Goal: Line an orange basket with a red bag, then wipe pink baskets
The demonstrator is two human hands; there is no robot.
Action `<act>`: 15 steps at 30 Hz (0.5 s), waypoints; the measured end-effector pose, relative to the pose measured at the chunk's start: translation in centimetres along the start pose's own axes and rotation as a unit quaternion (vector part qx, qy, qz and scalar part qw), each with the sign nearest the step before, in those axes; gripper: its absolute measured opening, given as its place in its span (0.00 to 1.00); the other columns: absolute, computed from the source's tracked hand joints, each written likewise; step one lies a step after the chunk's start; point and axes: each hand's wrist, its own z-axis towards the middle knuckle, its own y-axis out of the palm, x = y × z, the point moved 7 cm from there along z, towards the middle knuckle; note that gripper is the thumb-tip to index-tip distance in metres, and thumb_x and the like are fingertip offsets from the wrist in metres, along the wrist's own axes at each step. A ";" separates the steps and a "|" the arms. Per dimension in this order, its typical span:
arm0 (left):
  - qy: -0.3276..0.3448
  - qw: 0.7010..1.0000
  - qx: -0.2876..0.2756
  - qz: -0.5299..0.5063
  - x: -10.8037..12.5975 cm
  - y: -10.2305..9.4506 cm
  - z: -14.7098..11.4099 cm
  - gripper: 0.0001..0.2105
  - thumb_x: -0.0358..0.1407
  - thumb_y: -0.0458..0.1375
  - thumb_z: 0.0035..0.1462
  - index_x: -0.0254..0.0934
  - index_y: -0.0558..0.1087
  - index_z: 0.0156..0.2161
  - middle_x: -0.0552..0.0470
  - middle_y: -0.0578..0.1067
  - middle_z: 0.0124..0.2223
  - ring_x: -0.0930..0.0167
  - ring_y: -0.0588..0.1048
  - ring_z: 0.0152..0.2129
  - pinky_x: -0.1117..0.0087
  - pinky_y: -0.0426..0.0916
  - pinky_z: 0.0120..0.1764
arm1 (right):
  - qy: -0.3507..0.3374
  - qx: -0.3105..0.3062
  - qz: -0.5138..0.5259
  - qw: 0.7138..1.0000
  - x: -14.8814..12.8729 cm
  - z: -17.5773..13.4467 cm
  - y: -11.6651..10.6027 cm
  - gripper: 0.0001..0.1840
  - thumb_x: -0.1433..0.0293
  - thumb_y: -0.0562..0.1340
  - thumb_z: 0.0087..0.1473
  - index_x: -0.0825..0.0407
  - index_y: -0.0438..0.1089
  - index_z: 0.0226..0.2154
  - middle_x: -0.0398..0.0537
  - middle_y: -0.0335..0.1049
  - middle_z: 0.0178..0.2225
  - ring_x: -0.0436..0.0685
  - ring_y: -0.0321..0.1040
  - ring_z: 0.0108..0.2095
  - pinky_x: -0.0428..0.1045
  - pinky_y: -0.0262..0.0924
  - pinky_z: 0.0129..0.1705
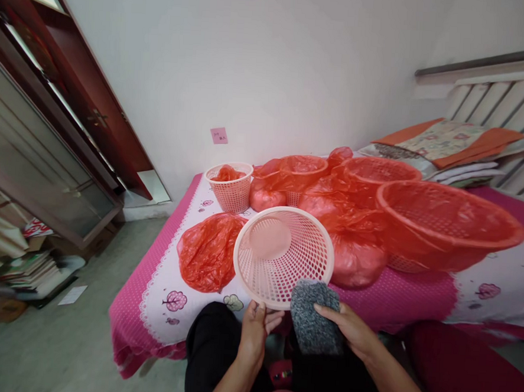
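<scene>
A pale pink plastic basket (306, 240) with a holed wall is tipped so its mouth faces me. My left hand (256, 329) is closed on its near rim, thumb and fingers on either side. In my right hand (347, 325) is a grey speckled cleaning cloth (316, 317), pinched under the thumb and lying against the basket's near right rim. Left of the basket a crumpled red plastic bag (209, 252) rests on the bed cover. Close on the right sits a full, bulging red bag (360, 258), its contents hidden.
Behind stand a small pink basket (231, 194) with red plastic inside and several baskets wrapped in red bags, the largest being the right-hand basket (451, 225). Folded textiles (451, 145) are stacked by the headboard (510, 116). Books (26, 273) lie on the floor at left.
</scene>
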 end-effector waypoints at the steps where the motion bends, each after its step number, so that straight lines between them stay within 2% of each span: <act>1: 0.001 1.000 0.000 0.000 -0.1 -0.1 0.0 0.26 0.53 0.74 0.45 0.39 0.74 0.42 0.43 0.83 0.42 0.58 0.84 0.34 0.60 0.77 0.41 | 0.004 -0.011 -0.006 1.000 -0.2 -0.3 0.1 0.25 0.53 0.77 0.42 0.51 0.82 0.40 0.53 0.84 0.39 0.69 0.81 0.42 0.65 0.69 0.55; 6: 0.003 1.000 -0.004 0.011 -0.7 -0.2 0.1 0.27 0.52 0.73 0.47 0.37 0.73 0.44 0.40 0.84 0.42 0.58 0.84 0.36 0.60 0.77 0.43 | -0.008 -0.038 -0.025 0.999 -2.1 -1.0 1.0 0.27 0.52 0.75 0.46 0.52 0.80 0.43 0.54 0.84 0.42 0.68 0.81 0.44 0.63 0.69 0.55; 12: -0.012 1.000 -0.014 0.020 -1.8 -0.1 -0.1 0.29 0.54 0.71 0.49 0.37 0.72 0.47 0.39 0.84 0.40 0.58 0.85 0.36 0.59 0.78 0.43 | -0.091 0.042 -0.040 0.994 -4.2 1.0 1.2 0.30 0.52 0.76 0.43 0.52 0.79 0.45 0.54 0.84 0.41 0.69 0.80 0.45 0.63 0.71 0.53; 15: -0.017 1.000 -0.006 0.017 -2.0 -0.4 -0.2 0.26 0.51 0.71 0.51 0.36 0.71 0.47 0.40 0.84 0.39 0.58 0.85 0.35 0.61 0.78 0.42 | -0.143 0.065 -0.069 0.985 -5.2 2.7 1.4 0.28 0.53 0.76 0.42 0.52 0.80 0.43 0.54 0.83 0.40 0.69 0.79 0.44 0.62 0.72 0.50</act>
